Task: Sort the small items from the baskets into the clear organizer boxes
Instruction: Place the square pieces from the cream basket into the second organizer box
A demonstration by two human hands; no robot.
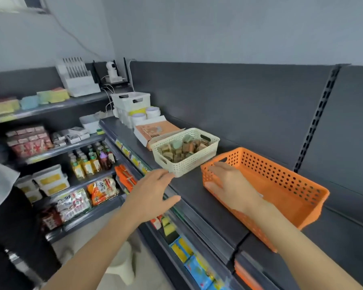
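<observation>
An orange perforated basket [285, 183] stands on the dark top shelf [189, 189] at the right; what shows of its inside looks bare. My right hand [228, 185] lies over its near left rim, fingers spread, reaching inside. To its left a cream perforated basket [189, 162] holds several small brown and green items [182, 147]. My left hand [153, 191] hovers open just in front of the cream basket's near corner, its fingertips almost at the rim. No clear organizer box is recognisable.
Behind the cream basket lie an orange-and-white carton [155, 129], white round tubs [147, 115] and a white basket [132, 100]. Shelves to the left carry bottles [90, 162], snack packs [88, 197] and sponges [46, 97]. A dark back panel [249, 105] rises behind the shelf.
</observation>
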